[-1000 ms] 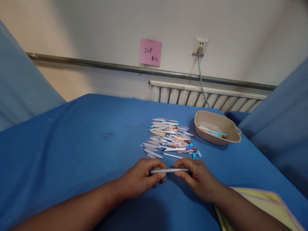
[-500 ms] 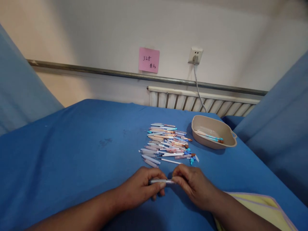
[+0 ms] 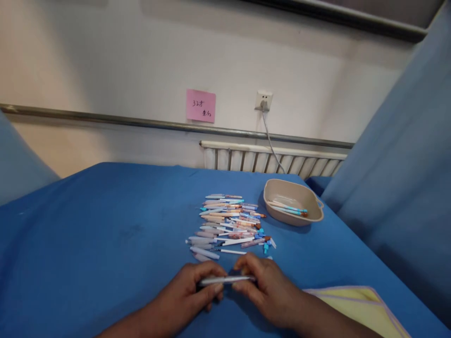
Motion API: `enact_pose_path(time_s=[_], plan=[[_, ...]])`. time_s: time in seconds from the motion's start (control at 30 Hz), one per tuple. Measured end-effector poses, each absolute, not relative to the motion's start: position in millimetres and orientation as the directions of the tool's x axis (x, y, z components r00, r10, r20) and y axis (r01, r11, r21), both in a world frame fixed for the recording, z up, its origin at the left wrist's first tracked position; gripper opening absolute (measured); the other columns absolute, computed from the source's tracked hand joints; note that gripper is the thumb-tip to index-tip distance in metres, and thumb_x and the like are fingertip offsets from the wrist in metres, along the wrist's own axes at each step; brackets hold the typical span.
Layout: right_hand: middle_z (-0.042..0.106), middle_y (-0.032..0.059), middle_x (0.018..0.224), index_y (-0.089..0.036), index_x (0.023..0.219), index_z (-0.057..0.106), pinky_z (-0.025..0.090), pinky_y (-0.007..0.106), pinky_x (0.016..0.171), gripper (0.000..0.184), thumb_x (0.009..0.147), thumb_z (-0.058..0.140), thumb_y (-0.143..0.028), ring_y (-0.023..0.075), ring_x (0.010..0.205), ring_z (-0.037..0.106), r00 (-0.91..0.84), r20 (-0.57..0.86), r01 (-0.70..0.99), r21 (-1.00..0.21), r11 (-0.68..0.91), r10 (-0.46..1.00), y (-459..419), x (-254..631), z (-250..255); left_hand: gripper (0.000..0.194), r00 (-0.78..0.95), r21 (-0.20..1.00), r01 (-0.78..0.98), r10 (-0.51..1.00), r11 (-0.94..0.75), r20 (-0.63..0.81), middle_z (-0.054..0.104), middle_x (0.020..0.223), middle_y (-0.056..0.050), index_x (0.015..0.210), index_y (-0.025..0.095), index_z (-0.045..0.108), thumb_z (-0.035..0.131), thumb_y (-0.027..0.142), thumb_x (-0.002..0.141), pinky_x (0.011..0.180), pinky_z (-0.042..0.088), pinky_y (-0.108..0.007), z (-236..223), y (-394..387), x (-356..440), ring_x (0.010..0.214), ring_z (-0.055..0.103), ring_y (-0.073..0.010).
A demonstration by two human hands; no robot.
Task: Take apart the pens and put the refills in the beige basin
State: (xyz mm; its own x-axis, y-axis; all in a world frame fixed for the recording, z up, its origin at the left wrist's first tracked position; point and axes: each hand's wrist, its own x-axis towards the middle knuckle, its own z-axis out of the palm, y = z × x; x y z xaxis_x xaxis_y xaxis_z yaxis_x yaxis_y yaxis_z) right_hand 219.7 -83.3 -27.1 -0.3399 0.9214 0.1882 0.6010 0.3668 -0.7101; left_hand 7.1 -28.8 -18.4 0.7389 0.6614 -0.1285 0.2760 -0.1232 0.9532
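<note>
A slim whitish pen [image 3: 228, 279] lies level between my two hands, close to the front of the blue-covered table. My left hand [image 3: 197, 290] pinches its left end between thumb and fingers. At the other end, my right hand [image 3: 265, 288] has its thumb and fingertips on the pen, partly covering it. Just beyond my hands lies a spread of pen parts [image 3: 229, 225]: pale barrels at the left, white refills in the middle, and patterned barrels with brown and turquoise ends at the right.
A beige basin [image 3: 294, 199] with several pens in it stands at the back right. A yellow cloth [image 3: 355, 305] with a purple edge lies at the front right. Behind the table [image 3: 88, 234] are a radiator [image 3: 253, 158] and a plugged-in cord; blue curtains hang at both sides.
The view has tilted up and turned slightly right. My right hand has opened its grip a little and reaches further along the pen, more of which shows between the hands.
</note>
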Motion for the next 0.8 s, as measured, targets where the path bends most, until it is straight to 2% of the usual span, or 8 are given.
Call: enact_pose_path(time_s=[0.1,0.2,0.33,0.4,0.53,0.63,0.7,0.8], plan=[[0.063,0.0035,0.092,-0.020,0.099,0.052,0.039,0.023,0.067,0.015,0.085,0.056,-0.025,0.0153,0.079,0.058,-0.382,0.285,0.649,-0.594,0.475,0.879,-83.0,220.6,-24.6,0.037,0.734,0.965,0.259,0.640,0.045,-0.227,0.062,0.063,0.001,0.087,0.015,0.059,0.057,0.051,0.082,0.045,0.036,-0.016,-27.1,-22.8,9.6,0.044,0.047,-0.0068],[0.064,0.0047,0.089,-0.020,0.093,0.055,0.039,0.025,0.067,0.009,0.090,0.049,-0.026,0.0164,0.080,0.058,-0.424,0.328,0.678,-0.503,0.536,0.844,-81.2,221.8,-24.9,0.039,0.727,0.966,0.253,0.648,0.054,-0.226,0.061,0.061,0.002,0.085,0.016,0.059,0.056,0.054,0.081,0.044,0.035,-0.017,-28.3,-22.3,12.5,0.041,0.044,-0.0065],[0.066,0.0015,0.081,-0.020,0.088,0.058,0.039,0.022,0.062,0.020,0.093,0.045,-0.034,0.0137,0.072,0.060,-0.346,0.227,0.666,-0.624,0.409,0.910,-75.3,221.1,-31.1,0.031,0.693,0.927,0.311,0.718,-0.209,-0.071,0.062,0.069,0.000,0.083,0.018,0.064,0.057,0.049,0.083,0.057,0.043,-0.020,-14.4,-30.5,15.0,0.060,0.055,-0.0122],[0.066,0.0000,0.076,-0.020,0.088,0.058,0.038,0.021,0.058,0.022,0.094,0.043,-0.035,0.0122,0.067,0.058,-0.329,0.179,0.639,-0.681,0.359,0.927,-73.4,220.8,-32.7,0.030,0.694,0.907,0.329,0.718,-0.263,-0.043,0.063,0.072,-0.001,0.083,0.019,0.065,0.057,0.048,0.083,0.061,0.043,-0.021,-11.5,-31.6,15.6,0.066,0.056,-0.0137],[0.063,0.0022,0.089,-0.019,0.101,0.053,0.039,0.023,0.066,0.022,0.083,0.059,-0.030,0.0140,0.075,0.057,-0.318,0.299,0.636,-0.637,0.436,0.900,-75.9,222.8,-26.8,0.041,0.691,0.963,0.268,0.700,-0.013,-0.183,0.060,0.061,0.001,0.086,0.015,0.062,0.056,0.056,0.080,0.045,0.036,-0.018,-25.0,-22.1,15.5,0.045,0.047,-0.0086],[0.062,0.0035,0.091,-0.019,0.095,0.055,0.039,0.023,0.069,0.011,0.086,0.054,-0.024,0.0150,0.081,0.057,-0.384,0.350,0.643,-0.563,0.520,0.854,-78.2,225.5,-22.2,0.042,0.709,0.969,0.239,0.672,0.055,-0.213,0.059,0.059,0.001,0.086,0.014,0.060,0.056,0.056,0.080,0.041,0.032,-0.017,-32.1,-18.2,15.4,0.039,0.042,-0.0068],[0.063,0.0026,0.087,-0.019,0.093,0.056,0.039,0.023,0.067,0.010,0.089,0.051,-0.026,0.0143,0.078,0.057,-0.382,0.321,0.644,-0.581,0.498,0.867,-77.5,226.6,-23.5,0.037,0.707,0.964,0.262,0.687,-0.037,-0.166,0.060,0.062,0.001,0.089,0.014,0.061,0.055,0.051,0.083,0.044,0.036,-0.017,-26.4,-22.8,15.6,0.044,0.046,-0.0078],[0.062,-0.0001,0.074,-0.018,0.085,0.058,0.039,0.022,0.061,0.019,0.093,0.046,-0.031,0.0122,0.068,0.056,-0.322,0.202,0.604,-0.709,0.365,0.925,-74.8,227.1,-30.6,0.028,0.723,0.878,0.329,0.691,-0.348,0.003,0.063,0.072,-0.002,0.088,0.016,0.065,0.052,0.040,0.089,0.060,0.043,-0.020,-9.8,-33.8,16.6,0.063,0.056,-0.0122]])
